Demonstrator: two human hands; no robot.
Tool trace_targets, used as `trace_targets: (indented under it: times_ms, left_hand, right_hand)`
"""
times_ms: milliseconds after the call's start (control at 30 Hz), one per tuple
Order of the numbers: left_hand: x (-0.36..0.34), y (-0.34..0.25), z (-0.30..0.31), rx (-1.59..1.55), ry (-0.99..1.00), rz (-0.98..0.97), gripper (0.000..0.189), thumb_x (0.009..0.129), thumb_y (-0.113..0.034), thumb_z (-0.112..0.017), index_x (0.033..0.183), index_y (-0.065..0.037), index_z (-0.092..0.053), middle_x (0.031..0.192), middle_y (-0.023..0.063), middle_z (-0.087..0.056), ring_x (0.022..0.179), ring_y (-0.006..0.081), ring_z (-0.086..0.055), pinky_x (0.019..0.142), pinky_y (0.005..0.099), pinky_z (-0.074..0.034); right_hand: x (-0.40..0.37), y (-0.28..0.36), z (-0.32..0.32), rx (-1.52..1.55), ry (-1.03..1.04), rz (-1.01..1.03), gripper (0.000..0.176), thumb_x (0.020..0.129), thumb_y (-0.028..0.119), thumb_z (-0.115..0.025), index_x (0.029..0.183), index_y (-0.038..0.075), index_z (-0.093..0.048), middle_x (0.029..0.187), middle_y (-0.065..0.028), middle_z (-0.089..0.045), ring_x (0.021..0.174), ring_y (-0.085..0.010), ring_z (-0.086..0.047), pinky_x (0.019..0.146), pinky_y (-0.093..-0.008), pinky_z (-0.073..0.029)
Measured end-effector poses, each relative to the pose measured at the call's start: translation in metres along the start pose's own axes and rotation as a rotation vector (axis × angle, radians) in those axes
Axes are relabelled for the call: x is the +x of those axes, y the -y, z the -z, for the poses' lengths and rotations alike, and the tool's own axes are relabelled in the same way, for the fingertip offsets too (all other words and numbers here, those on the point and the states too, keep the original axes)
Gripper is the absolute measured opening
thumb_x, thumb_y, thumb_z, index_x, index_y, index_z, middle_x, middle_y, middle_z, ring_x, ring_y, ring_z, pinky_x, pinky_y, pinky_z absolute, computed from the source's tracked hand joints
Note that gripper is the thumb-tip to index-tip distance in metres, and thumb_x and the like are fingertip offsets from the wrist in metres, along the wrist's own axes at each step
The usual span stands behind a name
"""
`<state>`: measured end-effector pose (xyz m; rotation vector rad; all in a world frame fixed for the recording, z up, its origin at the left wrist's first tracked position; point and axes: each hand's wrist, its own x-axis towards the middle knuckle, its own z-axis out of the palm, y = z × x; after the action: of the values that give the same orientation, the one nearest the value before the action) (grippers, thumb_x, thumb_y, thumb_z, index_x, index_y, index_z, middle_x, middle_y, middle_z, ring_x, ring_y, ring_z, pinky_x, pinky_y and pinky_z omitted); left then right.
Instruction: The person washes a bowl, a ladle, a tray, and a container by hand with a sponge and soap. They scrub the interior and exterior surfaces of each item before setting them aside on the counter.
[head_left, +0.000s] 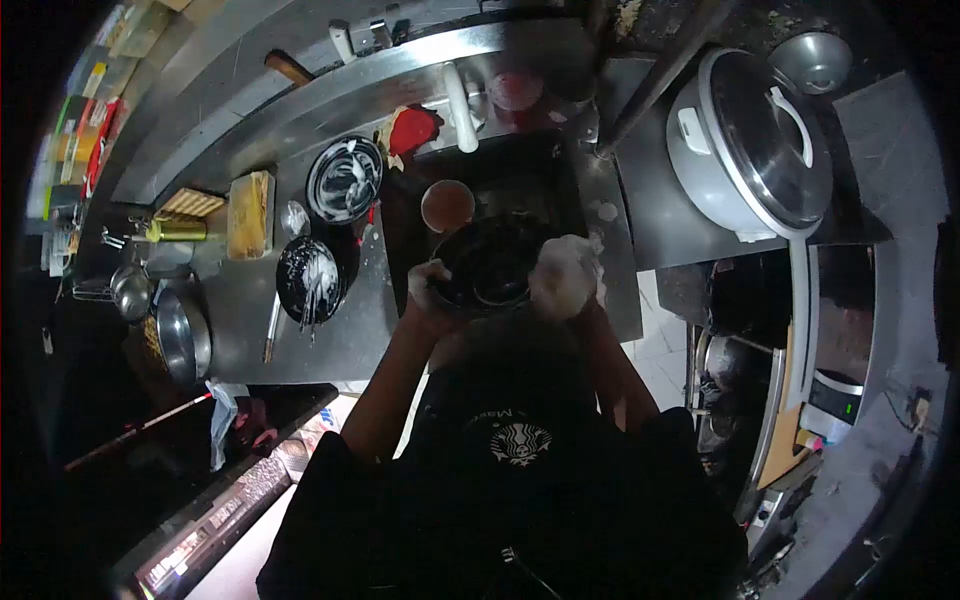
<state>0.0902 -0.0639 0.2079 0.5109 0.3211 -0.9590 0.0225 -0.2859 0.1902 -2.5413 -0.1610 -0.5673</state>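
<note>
From where I sit, well away from the rig, the largest thing I get is the steel counter, running left of and around the sink. To the right of that dark basin I have a big white cooker with a see-through lid on it. Next in size is the dark bowl, at the near side of the sink, between the wearer's two hands (its inside is too dim for me to read). On the counter to the left I see two black dishes streaked with white foam, the farther dish and the nearer dish, the latter with thin utensils lying across it. Then come the hands. The left hand is closed on the bowl's left edge. The right hand is at its right edge, wrapped in something white that looks like suds; I cannot tell whether its fingers are gripping. Smaller again, a reddish cup is just beyond the bowl, and a red cloth lies near the white faucet.
</note>
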Motion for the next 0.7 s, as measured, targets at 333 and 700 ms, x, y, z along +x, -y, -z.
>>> trace_targets:
  times_ms: [333, 700]
  left_hand:
    - [-0.011, 0.02, 0.021, 0.615, -0.251, -0.454, 0.039, 0.094, -0.033, -0.052, 0.119, -0.004, -0.057, 0.11, 0.0084, -0.062, 0.105, 0.0217, -0.058, 0.097, 0.0374, -0.044]
    - [-0.018, 0.002, 0.053, 0.443, -0.333, -0.645, 0.062, 0.1, -0.052, -0.035, 0.137, -0.002, -0.045, 0.132, 0.0126, -0.054, 0.122, 0.0247, -0.052, 0.106, 0.0402, -0.038]
  right_hand:
    - [0.012, 0.048, -0.046, -0.038, 0.166, 0.105, 0.032, 0.083, 0.029, -0.064, 0.108, 0.01, -0.06, 0.113, -0.0166, -0.057, 0.112, -0.0378, -0.053, 0.09, -0.0496, -0.044]
    - [0.039, 0.088, -0.084, 0.311, 0.068, 0.323, 0.038, 0.083, 0.02, -0.063, 0.119, 0.007, -0.059, 0.112, -0.0164, -0.06, 0.109, -0.0359, -0.056, 0.094, -0.045, -0.046]
